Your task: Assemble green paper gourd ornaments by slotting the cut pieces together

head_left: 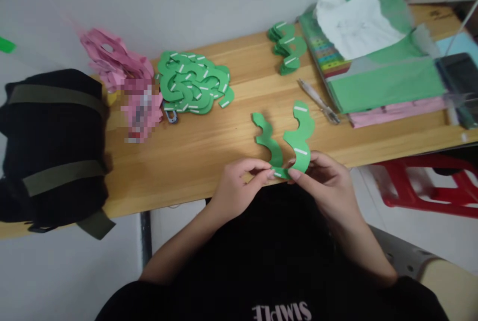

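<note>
left hand (239,186): thumb and forefinger closed narrow, pinching the lower end of the left green wavy paper strip (266,138); other fingers curled under.
right hand (330,184): thumb and forefinger pinching the lower end of the right green wavy paper strip (301,134), which has white dashes on it.
strips: lower ends overlap between the fingertips at the middle of the near edge of the light wooden desk (209,152); upper ends fan apart.
writing: "SIMPLE" in white on the black shirt (261,241), upside down in this view.
heap of green curved paper pieces (192,84): far edge, left of centre.
pink paper heap (115,59): just left of it, partly blurred.
clear pen (319,102): right of the strips.
stack of green and pink paper sheets (388,84): right end.
black bag with olive straps (52,147): left end.
</note>
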Demonstrator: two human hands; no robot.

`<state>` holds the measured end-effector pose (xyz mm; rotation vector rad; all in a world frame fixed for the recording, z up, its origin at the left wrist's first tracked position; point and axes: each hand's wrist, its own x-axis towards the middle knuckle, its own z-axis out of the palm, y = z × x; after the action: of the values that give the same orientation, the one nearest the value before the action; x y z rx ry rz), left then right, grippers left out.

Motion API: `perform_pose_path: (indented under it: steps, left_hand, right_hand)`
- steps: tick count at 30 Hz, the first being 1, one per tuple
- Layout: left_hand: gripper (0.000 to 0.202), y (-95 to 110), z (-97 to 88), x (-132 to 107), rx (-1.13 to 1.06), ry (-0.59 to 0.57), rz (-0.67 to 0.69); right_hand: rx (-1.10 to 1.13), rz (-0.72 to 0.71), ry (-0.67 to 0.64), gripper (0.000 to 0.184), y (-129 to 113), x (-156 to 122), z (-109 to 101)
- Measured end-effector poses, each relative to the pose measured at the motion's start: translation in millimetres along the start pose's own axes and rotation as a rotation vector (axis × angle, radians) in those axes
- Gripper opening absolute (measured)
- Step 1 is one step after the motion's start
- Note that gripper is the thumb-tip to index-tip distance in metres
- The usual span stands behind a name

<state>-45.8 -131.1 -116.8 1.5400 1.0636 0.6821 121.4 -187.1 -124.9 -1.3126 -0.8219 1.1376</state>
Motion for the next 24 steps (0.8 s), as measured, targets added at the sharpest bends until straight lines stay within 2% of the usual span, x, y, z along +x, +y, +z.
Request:
perform_pose_path:
  steps: [5, 9, 13, 16, 20, 24]
  left_hand:
    - [0.008, 7, -3.5, -7, -0.069, -0.029, 0.014]
    - [0.012, 13, -2.7, -12, -0.089, -0.022, 0.056]
    - [0.014, 11, -0.1, -14, -0.132, 0.013, 0.012]
    - [0.016, 5, 1.6, -14, -0.185, 0.014, -0.03]
    - [0.014, 4, -0.3, -17, -0.208, -0.006, -0.034]
    - [0.023, 9, -6.4, -20, -0.054, -0.086, 0.034]
  right_hand:
    - [-0.069, -0.191, 0.106, 0.015, -8, -6, -11]
    - [-0.261, -0.326, 0.03, 0.015, -15, -7, -15]
    - [-0.42, -0.303, -0.073, 0.003, -18, -3, -13]
    - [-0.489, -0.315, -0.058, 0.009, -19, -2, -9]
    - [-0.484, -0.331, -0.061, 0.012, -22, -3, -6]
    - [-0.399, -0.249, -0.137, 0.016, -26, -3, -4]
